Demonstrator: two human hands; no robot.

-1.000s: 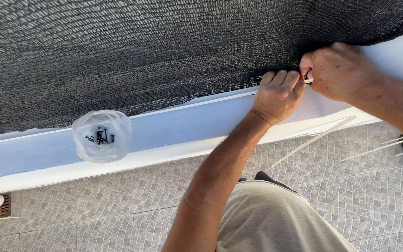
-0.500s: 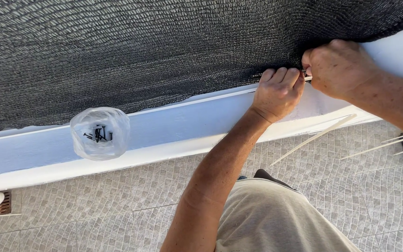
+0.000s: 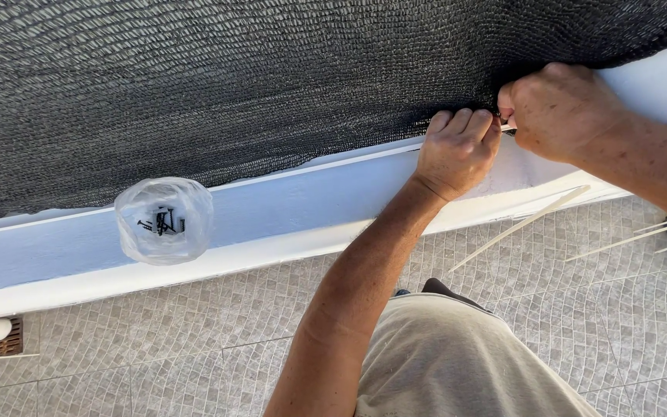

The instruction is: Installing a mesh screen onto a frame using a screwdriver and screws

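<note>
I am pinching the black shade mesh's (image 3: 256,85) lower edge in my closed left hand (image 3: 457,150), my right hand (image 3: 561,112) touching alongside, fisted around a thin white tie (image 3: 508,127) lying crosswise between them.

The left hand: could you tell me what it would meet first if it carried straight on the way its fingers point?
Probably the black mesh netting: the left hand already has its fingers curled at the mesh's lower edge, beside the right hand.

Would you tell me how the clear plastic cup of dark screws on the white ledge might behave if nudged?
The clear plastic cup looks thin and crinkled, so probably light and easily crushed. Only a few dark screws weigh it down, so it may slide or tip off the white ledge.
</note>
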